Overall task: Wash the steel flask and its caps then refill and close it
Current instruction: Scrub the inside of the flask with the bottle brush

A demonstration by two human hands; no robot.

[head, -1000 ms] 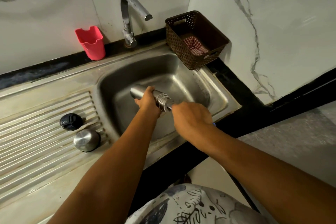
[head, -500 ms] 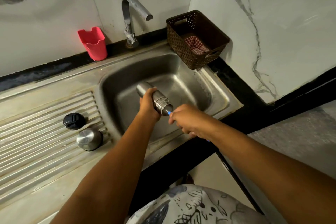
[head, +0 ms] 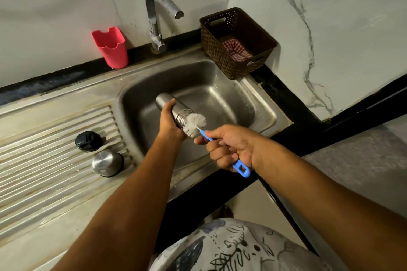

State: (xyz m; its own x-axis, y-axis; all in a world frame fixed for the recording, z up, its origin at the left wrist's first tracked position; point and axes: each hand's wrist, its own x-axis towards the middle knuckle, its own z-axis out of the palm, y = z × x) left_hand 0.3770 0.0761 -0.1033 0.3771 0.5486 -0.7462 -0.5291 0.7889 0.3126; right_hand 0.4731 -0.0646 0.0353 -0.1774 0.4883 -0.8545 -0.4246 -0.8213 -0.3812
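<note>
Flask [head: 174, 106] is held tilted over the sink [head: 222, 103] basin, its open threaded mouth turned toward the bottle brush [head: 195, 124]. Rigid steel, probably wet and slippery — it is best gripped round the smooth body, as the left hand [head: 170, 124] is wrapped now. The right hand [head: 231, 147] is closed on the blue handle. Two caps — black cap [head: 88, 141], steel cap [head: 107, 162] — are left on the drainboard.

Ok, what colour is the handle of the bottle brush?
Blue; the bottle brush has white bristles, and its handle sits in the right hand. Only the head view shows it.
</note>
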